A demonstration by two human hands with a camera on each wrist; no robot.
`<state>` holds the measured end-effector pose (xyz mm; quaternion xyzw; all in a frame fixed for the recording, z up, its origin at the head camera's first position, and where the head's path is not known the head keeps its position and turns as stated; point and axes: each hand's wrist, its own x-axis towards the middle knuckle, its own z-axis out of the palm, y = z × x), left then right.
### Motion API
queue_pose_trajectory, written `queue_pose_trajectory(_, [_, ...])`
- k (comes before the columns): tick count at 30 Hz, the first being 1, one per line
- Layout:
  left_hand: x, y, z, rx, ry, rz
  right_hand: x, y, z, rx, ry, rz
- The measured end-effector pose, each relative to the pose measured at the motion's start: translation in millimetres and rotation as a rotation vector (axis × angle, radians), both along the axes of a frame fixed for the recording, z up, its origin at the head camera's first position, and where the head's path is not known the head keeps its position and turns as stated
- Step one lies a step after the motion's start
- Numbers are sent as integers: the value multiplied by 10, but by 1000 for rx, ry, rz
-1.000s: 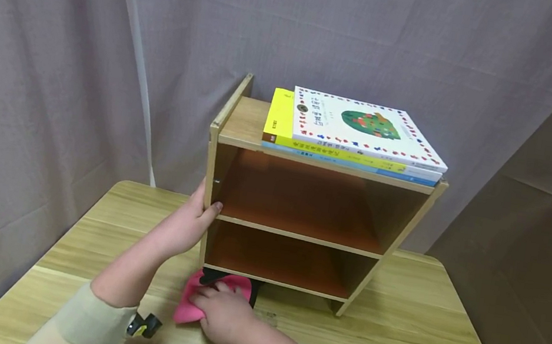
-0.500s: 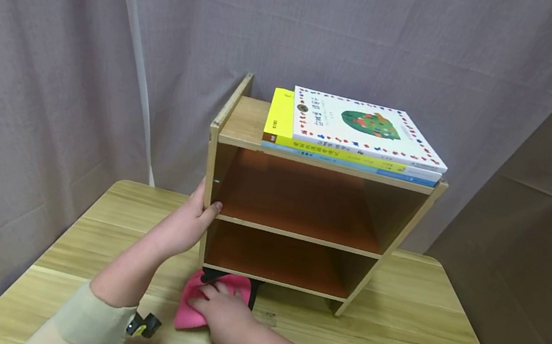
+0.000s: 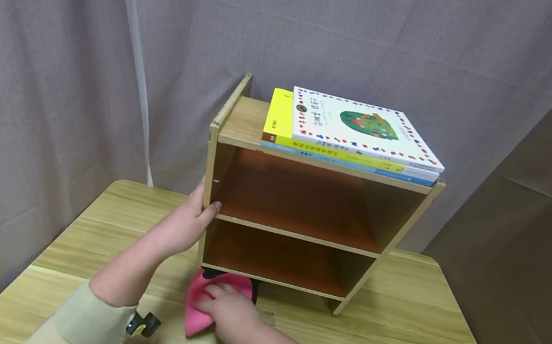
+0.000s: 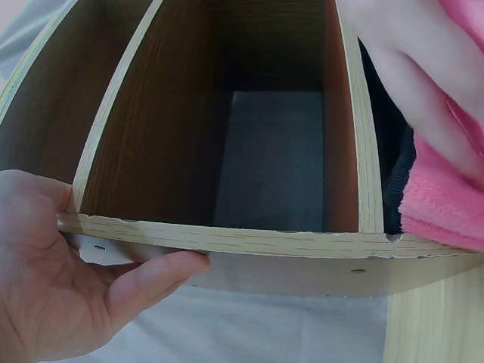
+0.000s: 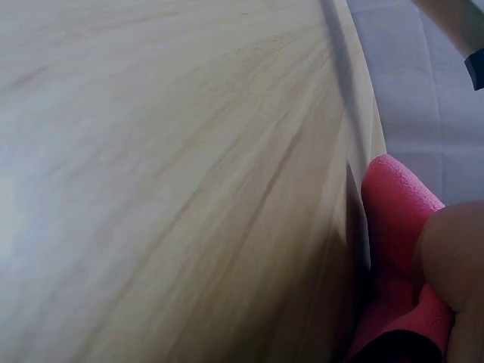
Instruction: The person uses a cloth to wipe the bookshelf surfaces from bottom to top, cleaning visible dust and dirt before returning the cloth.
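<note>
My left hand point(image 3: 186, 224) grips the left side panel of a small wooden shelf point(image 3: 293, 234), its thumb over the front edge by the middle board. The left wrist view shows thumb and fingers on either side of that panel edge point(image 4: 227, 236). At the shelf's lower front left, my right hand point(image 3: 234, 317) holds a fleecy pink cloth point(image 3: 198, 314) with black parts, its fingers bent into the folds. In the right wrist view the cloth point(image 5: 397, 208) bunches against the hand, close over the table. The cloth's black part runs in under the bottom board.
A white picture book point(image 3: 368, 126) tops a yellow book point(image 3: 277, 119) and a blue one on the shelf's top board. Grey curtains point(image 3: 196, 23) hang behind the wooden table point(image 3: 422, 336). A black device point(image 3: 143, 324) shows at the left cuff.
My right hand and the pink cloth have shifted slightly right and toward me, and the cloth's loose corner has swung right. The left hand keeps its hold on the shelf.
</note>
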<state>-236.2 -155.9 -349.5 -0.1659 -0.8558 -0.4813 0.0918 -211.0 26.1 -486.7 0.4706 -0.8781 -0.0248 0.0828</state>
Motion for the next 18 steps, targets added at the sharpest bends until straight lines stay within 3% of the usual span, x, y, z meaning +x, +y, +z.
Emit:
queue_pose_trajectory(8, [-4, 4, -8, -4, 7, 1, 62, 216, 32, -47, 7, -18])
queue_pose_trajectory(18, [-10, 11, -6, 7, -8, -12, 189, 547, 90, -161, 126, 109])
